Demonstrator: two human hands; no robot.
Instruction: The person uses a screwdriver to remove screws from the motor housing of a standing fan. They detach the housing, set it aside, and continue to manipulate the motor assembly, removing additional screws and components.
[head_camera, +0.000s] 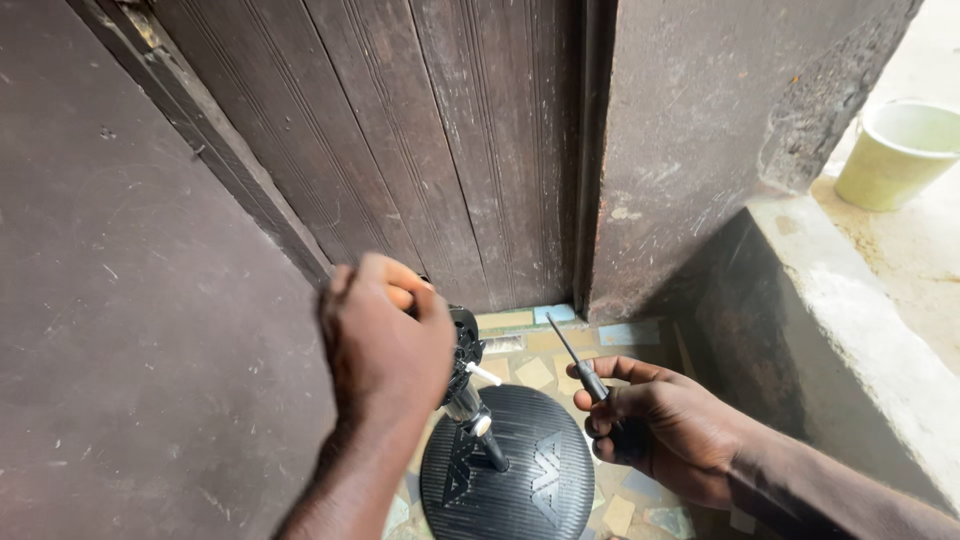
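Screwdriver (578, 365) gripped in right hand (660, 425); left hand (385, 345) clasps fan head (463, 350) above round black base (510, 465).

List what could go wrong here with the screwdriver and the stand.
1. The left hand covers the top fitting of the stand, so the screwdriver in the right hand might slip and jab the fingers.
2. The round black base sits on uneven mosaic floor; pressing on top may rock or tip it.
3. The door stands close, leaving little working room.

No packages, labels, signs or screens are in view.
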